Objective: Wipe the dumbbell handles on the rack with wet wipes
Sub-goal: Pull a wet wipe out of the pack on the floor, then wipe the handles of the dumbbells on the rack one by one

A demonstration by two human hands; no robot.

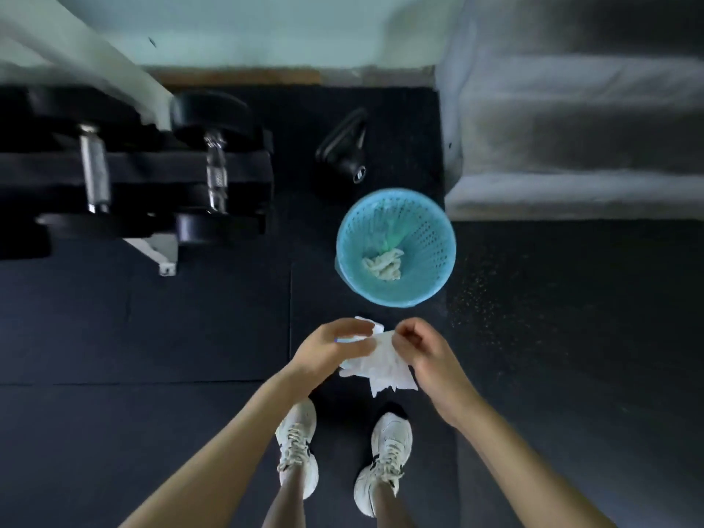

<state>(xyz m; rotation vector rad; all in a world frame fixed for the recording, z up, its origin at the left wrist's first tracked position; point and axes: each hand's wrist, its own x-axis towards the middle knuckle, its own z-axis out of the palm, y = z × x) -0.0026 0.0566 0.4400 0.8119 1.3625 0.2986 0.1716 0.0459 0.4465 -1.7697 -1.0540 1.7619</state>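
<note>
**While both hands hold a wipe, used ones lie in the bin**

Where the blue perforated bin (438, 230) stands on the dark floor mat (152, 337), crumpled wipes (383, 264) lie at its bottom, with what may be a greenish liner against its inner wall. Nearer the person, the left hand (331, 350) and right hand (423, 352) each pinch the white wet wipe (384, 365), bunched between them above the white shoes (299, 447). At left, two dumbbell handles (94, 169) show on the rack (160, 253), well apart from the wipe. A black kettlebell (344, 150) sits beyond the bin.
</note>
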